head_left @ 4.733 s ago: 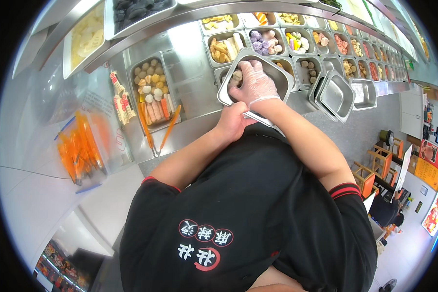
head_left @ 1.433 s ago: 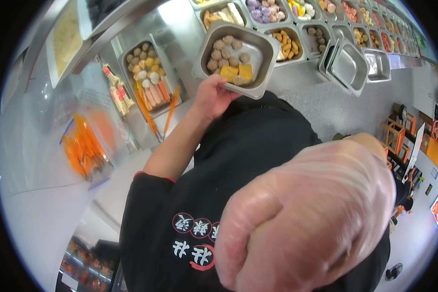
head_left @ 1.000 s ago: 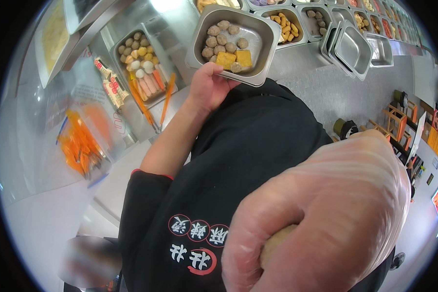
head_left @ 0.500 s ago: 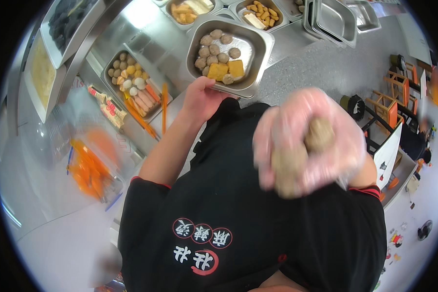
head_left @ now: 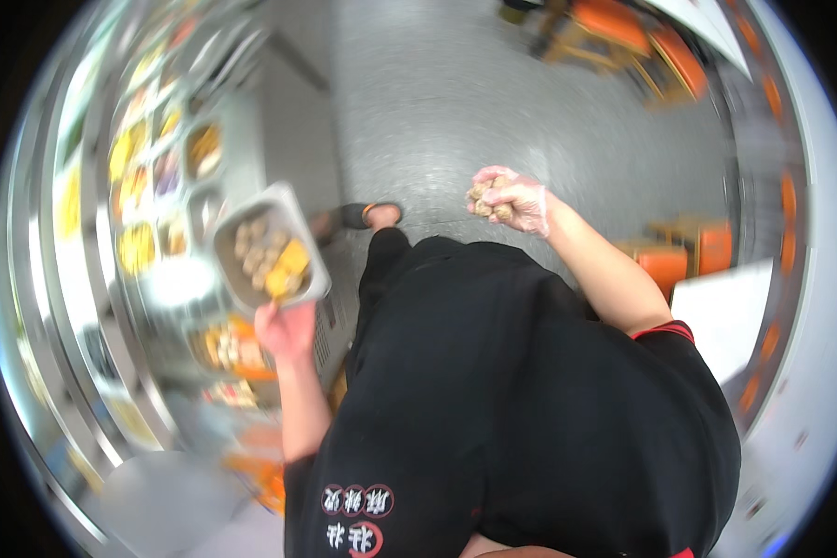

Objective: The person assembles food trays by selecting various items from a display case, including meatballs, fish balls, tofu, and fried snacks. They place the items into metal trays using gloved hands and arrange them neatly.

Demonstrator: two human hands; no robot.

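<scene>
My left hand [head_left: 286, 332] grips the near end of a steel pan [head_left: 270, 249] and holds it up over the counter. Brown round food balls and yellow pieces [head_left: 288, 264] lie in the pan. My right hand [head_left: 511, 198], in a thin clear glove, is raised out to the right, away from the counter, and is closed around a few brown food balls [head_left: 485, 193]. The picture is blurred by motion.
A steel serving counter [head_left: 251, 121] with several inset pans of yellow, purple and orange food [head_left: 138, 246] runs down the left side. A grey speckled floor [head_left: 530, 93] lies ahead, with my foot [head_left: 372, 216] on it. Orange seats [head_left: 688, 251] and a white tabletop [head_left: 721, 312] stand to the right.
My view has swung to the right, so the counter now lies at the left. My gloved right hand has moved away from the camera and out to the right with the food balls. The pan stays held.
</scene>
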